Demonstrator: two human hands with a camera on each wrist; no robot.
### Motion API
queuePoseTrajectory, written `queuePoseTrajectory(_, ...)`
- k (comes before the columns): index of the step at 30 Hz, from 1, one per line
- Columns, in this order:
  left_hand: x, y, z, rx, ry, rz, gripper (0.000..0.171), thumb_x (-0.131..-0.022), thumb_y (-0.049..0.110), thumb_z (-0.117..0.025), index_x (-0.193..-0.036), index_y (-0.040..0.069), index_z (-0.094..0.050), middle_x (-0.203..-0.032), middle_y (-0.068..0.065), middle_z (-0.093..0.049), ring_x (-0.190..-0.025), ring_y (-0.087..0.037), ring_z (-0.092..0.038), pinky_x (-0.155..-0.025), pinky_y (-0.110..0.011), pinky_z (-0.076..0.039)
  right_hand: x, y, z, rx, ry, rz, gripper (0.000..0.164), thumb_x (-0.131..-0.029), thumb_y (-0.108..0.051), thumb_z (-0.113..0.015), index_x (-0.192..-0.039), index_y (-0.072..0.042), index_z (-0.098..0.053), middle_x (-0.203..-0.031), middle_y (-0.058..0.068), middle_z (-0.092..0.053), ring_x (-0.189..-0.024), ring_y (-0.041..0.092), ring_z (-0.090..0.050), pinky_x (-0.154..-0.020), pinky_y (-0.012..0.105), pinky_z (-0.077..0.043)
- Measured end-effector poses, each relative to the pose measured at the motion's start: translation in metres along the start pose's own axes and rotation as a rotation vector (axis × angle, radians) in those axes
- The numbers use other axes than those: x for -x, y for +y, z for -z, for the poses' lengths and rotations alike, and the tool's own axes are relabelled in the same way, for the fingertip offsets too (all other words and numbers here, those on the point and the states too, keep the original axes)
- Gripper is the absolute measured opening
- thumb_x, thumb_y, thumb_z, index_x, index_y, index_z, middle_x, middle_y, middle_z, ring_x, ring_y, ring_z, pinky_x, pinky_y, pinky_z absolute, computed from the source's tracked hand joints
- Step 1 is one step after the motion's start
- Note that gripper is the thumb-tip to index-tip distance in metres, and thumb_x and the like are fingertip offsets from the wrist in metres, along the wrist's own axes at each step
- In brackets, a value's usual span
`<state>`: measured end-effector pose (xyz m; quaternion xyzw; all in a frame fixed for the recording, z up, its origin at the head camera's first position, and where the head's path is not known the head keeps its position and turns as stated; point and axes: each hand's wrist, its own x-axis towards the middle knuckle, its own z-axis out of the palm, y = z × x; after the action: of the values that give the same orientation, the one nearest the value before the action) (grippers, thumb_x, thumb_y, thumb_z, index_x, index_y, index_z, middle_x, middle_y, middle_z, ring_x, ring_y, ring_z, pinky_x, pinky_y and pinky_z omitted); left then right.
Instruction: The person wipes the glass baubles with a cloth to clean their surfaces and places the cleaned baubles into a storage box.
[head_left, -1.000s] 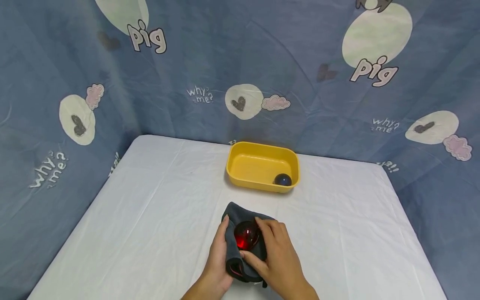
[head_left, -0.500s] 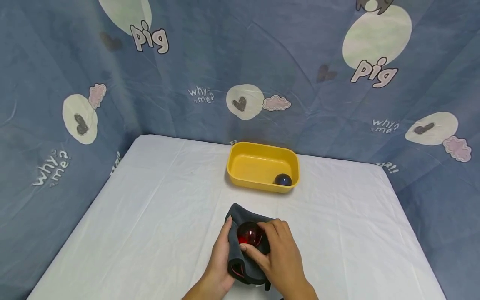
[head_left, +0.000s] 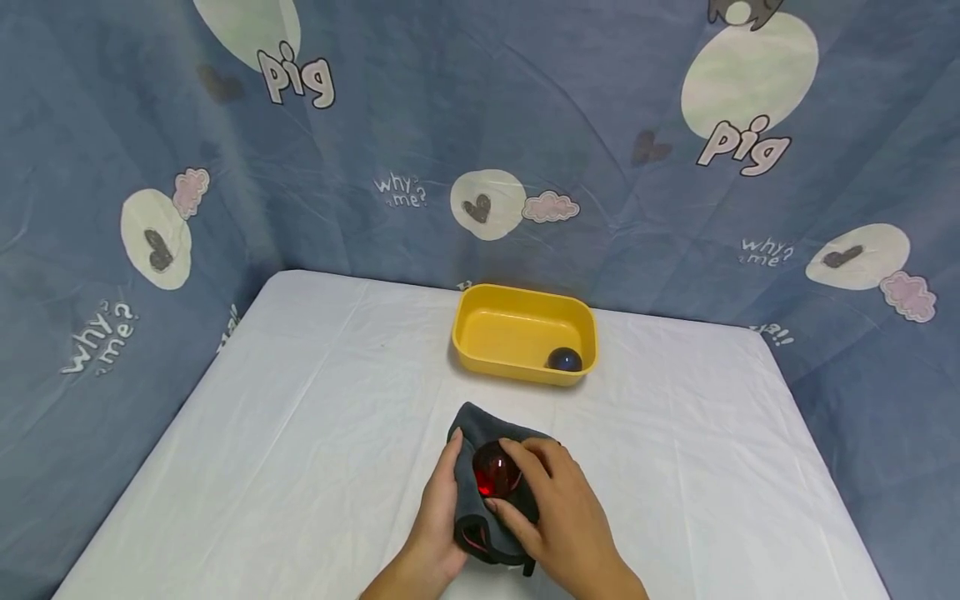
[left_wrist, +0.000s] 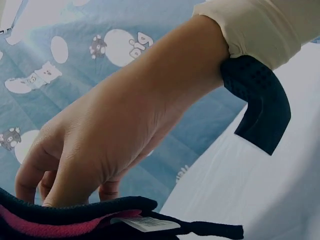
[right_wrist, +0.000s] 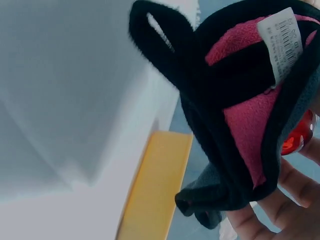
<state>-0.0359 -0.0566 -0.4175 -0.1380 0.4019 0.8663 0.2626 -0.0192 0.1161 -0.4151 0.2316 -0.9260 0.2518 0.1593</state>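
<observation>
In the head view a red glass ball (head_left: 496, 470) lies against a folded dark grey cloth (head_left: 474, 510). My left hand (head_left: 435, 518) grips the cloth from the left, thumb along its front edge. From the right, my right hand (head_left: 564, 513) pinches the ball between thumb and fingers. The left wrist view has the right hand (left_wrist: 102, 135) bent down over the cloth's edge. Pink lining, a white label (right_wrist: 284, 47) and a black loop show on the cloth (right_wrist: 235, 165) in the right wrist view, with fingers (right_wrist: 280, 207) behind it and part of the ball (right_wrist: 301, 132).
A yellow tray (head_left: 495, 367) stands beyond the hands near the table's back edge. Inside its right front corner sits a dark blue ball (head_left: 565, 359). White cloth covers the table (head_left: 300, 467), and a blue printed curtain (head_left: 637, 250) hangs around the back and sides.
Both hands, the cloth and the red ball shift slightly right, then slightly back left. The right fingers change their place on the ball. The tray and blue ball stay put.
</observation>
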Motion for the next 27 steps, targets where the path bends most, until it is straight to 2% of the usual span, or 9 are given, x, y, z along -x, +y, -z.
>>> queuePoseTrajectory(4, -0.0017, 0.0002, -0.0001, 0.001, 0.002, 0.007, 0.086, -0.105, 0.071, -0.035, -0.163, 0.009, -0.023, -0.155, -0.008, -0.043, -0.134, -0.018, -0.047, -0.111, -0.035, -0.040, -0.0037, 0.0010, 0.0012, -0.003, 0.023, 0.005, 0.068, -0.085, -0.044, -0.088, -0.142, -0.018, -0.061, -0.121, -0.001, -0.060, -0.107, 0.013, -0.059, -0.090, 0.037, -0.056)
queuePoseTrajectory(9, -0.0020, -0.0005, 0.0011, -0.008, 0.011, 0.032, 0.085, -0.106, 0.070, -0.032, -0.165, 0.010, -0.019, -0.157, -0.010, -0.042, -0.132, -0.018, -0.050, -0.111, -0.036, -0.042, -0.0058, -0.0007, -0.0008, -0.007, 0.024, -0.042, 0.061, -0.089, -0.057, -0.079, -0.129, -0.012, -0.066, -0.110, -0.006, -0.061, -0.099, 0.008, -0.058, -0.086, 0.032, -0.056)
queuePoseTrajectory(15, -0.0050, -0.0007, -0.0021, 0.014, 0.001, 0.029, 0.086, -0.105, 0.070, -0.034, -0.166, 0.011, -0.015, -0.156, -0.012, -0.040, -0.132, -0.019, -0.048, -0.111, -0.037, -0.041, -0.0085, 0.0000, -0.0024, 0.040, 0.080, -0.096, 0.059, -0.089, -0.066, -0.073, -0.107, -0.010, -0.069, -0.095, -0.006, -0.063, -0.090, 0.010, -0.052, -0.076, 0.028, -0.053)
queuePoseTrajectory(17, -0.0052, -0.0006, -0.0025, 0.005, 0.005, 0.025, 0.086, -0.106, 0.070, -0.035, -0.166, 0.012, -0.016, -0.157, -0.011, -0.041, -0.133, -0.019, -0.049, -0.112, -0.037, -0.041, -0.0081, -0.0004, -0.0008, 0.043, 0.065, -0.103, 0.063, -0.087, -0.065, -0.076, -0.113, -0.008, -0.070, -0.099, -0.004, -0.064, -0.094, 0.012, -0.053, -0.079, 0.031, -0.054)
queuePoseTrajectory(19, -0.0052, -0.0001, -0.0022, -0.008, 0.006, 0.018, 0.085, -0.106, 0.070, -0.033, -0.166, 0.012, -0.017, -0.158, -0.011, -0.041, -0.134, -0.019, -0.049, -0.113, -0.038, -0.040, -0.0070, -0.0013, 0.0017, 0.049, 0.023, -0.099, 0.072, -0.086, -0.062, -0.080, -0.130, -0.007, -0.067, -0.109, -0.002, -0.065, -0.103, 0.014, -0.055, -0.087, 0.034, -0.055)
queuePoseTrajectory(22, -0.0051, 0.0008, -0.0018, -0.015, 0.006, 0.009, 0.084, -0.106, 0.070, -0.032, -0.165, 0.012, -0.021, -0.158, -0.010, -0.042, -0.135, -0.019, -0.048, -0.113, -0.038, -0.040, -0.0057, -0.0026, 0.0046, 0.045, -0.025, -0.057, 0.080, -0.086, -0.052, -0.085, -0.151, -0.015, -0.055, -0.126, 0.002, -0.061, -0.117, 0.018, -0.056, -0.097, 0.042, -0.054)
queuePoseTrajectory(25, -0.0042, 0.0013, -0.0017, -0.009, 0.014, 0.013, 0.083, -0.105, 0.070, -0.033, -0.163, 0.011, -0.025, -0.154, -0.007, -0.045, -0.133, -0.018, -0.049, -0.111, -0.036, -0.040, -0.0055, -0.0032, 0.0050, 0.034, -0.025, -0.007, 0.076, -0.086, -0.042, -0.088, -0.152, -0.023, -0.055, -0.130, 0.001, -0.059, -0.119, 0.018, -0.055, -0.098, 0.042, -0.053)
queuePoseTrajectory(27, -0.0032, 0.0013, -0.0013, -0.009, 0.017, 0.017, 0.082, -0.106, 0.070, -0.033, -0.163, 0.011, -0.026, -0.153, -0.006, -0.046, -0.132, -0.018, -0.049, -0.110, -0.036, -0.041, -0.0057, -0.0036, 0.0037, 0.022, 0.000, 0.018, 0.070, -0.085, -0.037, -0.090, -0.147, -0.022, -0.060, -0.127, 0.000, -0.059, -0.117, 0.017, -0.055, -0.096, 0.040, -0.053)
